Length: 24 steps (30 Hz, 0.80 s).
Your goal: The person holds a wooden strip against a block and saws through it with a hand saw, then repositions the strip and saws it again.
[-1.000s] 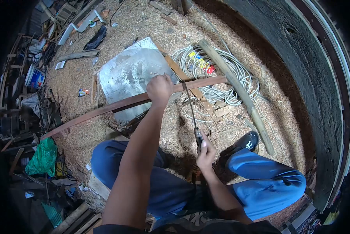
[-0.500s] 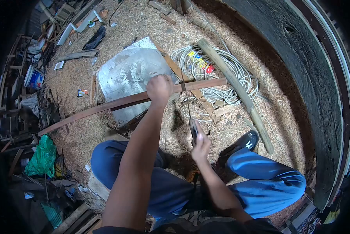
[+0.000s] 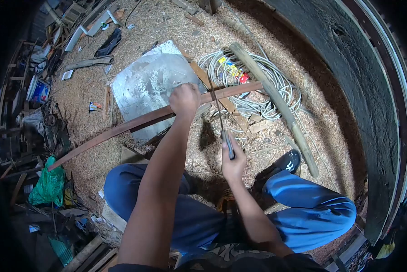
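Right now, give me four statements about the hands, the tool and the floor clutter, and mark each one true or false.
1. The left hand grips the wooden strip. True.
2. The right hand is empty. False: it holds the saw by its handle.
3. The saw blade crosses the wooden strip close beside the left hand. True.
4. The coiled cable lies on the metal sheet. False: it lies on the sawdust beside the sheet, under the pole.

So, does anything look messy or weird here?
Yes. Wood shavings lie scattered everywhere, a grey cable coil sits in a loose heap under a pole, and the long wooden strip held by the left hand bows instead of running straight.
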Motion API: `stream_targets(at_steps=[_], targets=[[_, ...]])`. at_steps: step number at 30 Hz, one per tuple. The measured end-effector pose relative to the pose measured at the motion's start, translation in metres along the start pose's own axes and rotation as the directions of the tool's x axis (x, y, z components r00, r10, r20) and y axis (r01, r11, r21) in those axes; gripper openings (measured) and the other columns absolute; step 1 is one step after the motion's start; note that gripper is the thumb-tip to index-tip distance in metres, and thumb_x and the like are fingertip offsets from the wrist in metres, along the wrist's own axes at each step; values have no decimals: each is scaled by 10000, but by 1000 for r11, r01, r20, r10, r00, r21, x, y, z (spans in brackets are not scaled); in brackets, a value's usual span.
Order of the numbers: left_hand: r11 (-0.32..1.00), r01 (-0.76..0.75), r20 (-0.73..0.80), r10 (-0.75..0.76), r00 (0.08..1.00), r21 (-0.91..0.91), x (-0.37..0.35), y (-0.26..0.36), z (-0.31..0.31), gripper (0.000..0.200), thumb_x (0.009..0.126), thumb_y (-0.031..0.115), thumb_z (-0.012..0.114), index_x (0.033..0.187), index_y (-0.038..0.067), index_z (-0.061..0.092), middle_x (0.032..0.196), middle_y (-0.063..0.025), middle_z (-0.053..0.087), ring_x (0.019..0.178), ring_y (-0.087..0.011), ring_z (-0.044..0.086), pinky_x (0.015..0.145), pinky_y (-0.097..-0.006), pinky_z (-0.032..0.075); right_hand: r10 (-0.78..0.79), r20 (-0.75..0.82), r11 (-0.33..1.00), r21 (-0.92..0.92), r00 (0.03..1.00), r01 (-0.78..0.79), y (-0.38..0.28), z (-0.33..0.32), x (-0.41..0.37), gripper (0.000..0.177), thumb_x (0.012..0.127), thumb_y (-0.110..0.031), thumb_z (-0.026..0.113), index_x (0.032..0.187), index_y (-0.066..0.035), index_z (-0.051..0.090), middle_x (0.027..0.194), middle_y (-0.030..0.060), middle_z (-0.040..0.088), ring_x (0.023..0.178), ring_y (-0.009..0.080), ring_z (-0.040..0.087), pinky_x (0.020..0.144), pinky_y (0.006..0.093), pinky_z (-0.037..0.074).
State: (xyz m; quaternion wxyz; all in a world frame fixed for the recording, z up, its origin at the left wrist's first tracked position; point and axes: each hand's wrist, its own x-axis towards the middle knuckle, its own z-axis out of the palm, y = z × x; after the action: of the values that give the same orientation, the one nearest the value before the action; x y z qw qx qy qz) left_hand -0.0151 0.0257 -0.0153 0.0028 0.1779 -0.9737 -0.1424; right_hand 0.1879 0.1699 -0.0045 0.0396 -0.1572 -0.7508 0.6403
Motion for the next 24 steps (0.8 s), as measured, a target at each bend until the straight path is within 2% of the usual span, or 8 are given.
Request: stream_targets(at_steps=[2, 6, 8, 12, 14, 15, 19, 24], targets=[[999, -43, -93, 44, 995, 9, -1, 0, 1, 373, 922, 320, 582, 769, 44, 780, 799, -225, 731, 753, -384, 734, 735, -469, 597, 84, 28, 996, 36, 996, -85, 0, 1, 9, 404, 1002, -96, 618, 1381, 39, 589, 1282, 228, 684, 1165, 201, 662, 984, 328, 503], [999, -34, -89, 33, 996, -13, 1, 1, 2, 379, 927, 331, 578, 786, 45, 783, 818, -236, 731, 779, -390, 735, 762, -468, 593, 13, 46, 1000, -14, 999, -12, -6, -27, -22, 396, 1010, -120, 620, 1376, 29, 598, 1229, 224, 710, 1135, 192, 675, 980, 310, 502], [999, 38, 16, -38, 999, -30, 1, 1, 0, 366, 935, 371, 569, 904, 92, 804, 897, -238, 737, 857, -425, 725, 830, -488, 581, -10, 5, 1000, 24, 1000, 9, 1, -23, -26, 382, 1014, -130, 617, 1366, 19, 611, 1204, 217, 722, 1099, 181, 689, 958, 301, 511], [999, 35, 1, -35, 999, 11, 3, -1, 4, 359, 933, 365, 575, 901, 91, 804, 887, -232, 738, 852, -419, 727, 826, -485, 583, 11, 11, 999, -42, 1000, -11, -12, -7, 4, 375, 1007, -118, 625, 1359, 13, 618, 1214, 207, 721, 1133, 181, 680, 972, 297, 503], [1000, -6, -8, 6, 1000, 4, 5, -4, 7, 361, 932, 362, 573, 899, 86, 803, 882, -232, 738, 844, -422, 726, 822, -483, 585, 89, 29, 995, 40, 996, -90, -8, -4, 15, 379, 1005, -116, 627, 1361, 14, 614, 1219, 212, 717, 1141, 178, 675, 980, 294, 498], [1000, -11, -1, 11, 1000, 8, 3, -3, 7, 361, 932, 362, 573, 899, 86, 803, 882, -232, 738, 844, -422, 726, 822, -483, 585, -6, 20, 1000, 11, 1000, 6, 1, -8, 10, 382, 1006, -98, 622, 1370, 17, 607, 1241, 211, 709, 1126, 166, 673, 976, 294, 500], [1000, 11, -5, -11, 1000, -21, 2, 1, 0, 355, 930, 354, 574, 886, 87, 803, 884, -234, 737, 829, -426, 724, 812, -490, 583, 73, 57, 996, 40, 996, -75, 8, -32, -32, 388, 1002, -61, 617, 1380, 25, 598, 1282, 203, 691, 1178, 195, 660, 1006, 315, 496], [1000, 1, -15, -1, 1000, -1, 0, 0, 2, 364, 925, 357, 581, 860, 73, 800, 863, -235, 734, 816, -425, 723, 801, -500, 579, -3, 46, 998, -62, 999, 6, -1, -11, 11, 388, 1008, -84, 613, 1378, 31, 593, 1290, 211, 684, 1172, 195, 660, 995, 304, 501]])
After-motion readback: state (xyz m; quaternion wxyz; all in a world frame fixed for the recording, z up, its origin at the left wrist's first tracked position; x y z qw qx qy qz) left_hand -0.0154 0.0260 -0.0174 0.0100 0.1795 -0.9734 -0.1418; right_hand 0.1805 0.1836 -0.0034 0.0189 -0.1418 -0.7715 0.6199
